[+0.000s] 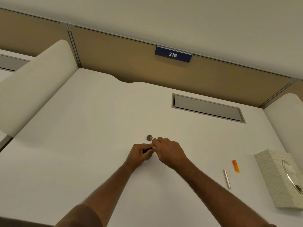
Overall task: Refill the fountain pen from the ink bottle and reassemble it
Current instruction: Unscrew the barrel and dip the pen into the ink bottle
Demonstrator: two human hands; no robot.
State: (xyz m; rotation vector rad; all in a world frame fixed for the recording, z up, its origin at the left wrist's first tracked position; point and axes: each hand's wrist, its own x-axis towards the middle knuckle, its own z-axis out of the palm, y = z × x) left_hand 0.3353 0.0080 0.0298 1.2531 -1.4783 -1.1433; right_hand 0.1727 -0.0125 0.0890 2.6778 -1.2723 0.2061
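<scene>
My left hand point(139, 152) is wrapped around a small dark ink bottle point(148, 156) that stands on the white desk point(82, 136); only its lower edge and dark neck show. My right hand point(168, 150) has its fingertips pinched together right over the bottle's mouth; whatever they hold is hidden. The bottle's round cap point(149, 137) lies open side up just behind the hands. To the right lie a slim pinkish metal pen barrel point(227, 178) and an orange pen part point(235, 165), both untouched.
A patterned tissue box point(282, 177) sits at the right edge. A grey cable hatch point(208, 108) is set into the desk at the back right. Tan partition panels with a "216" sign point(173, 54) close off the back; white dividers flank both sides.
</scene>
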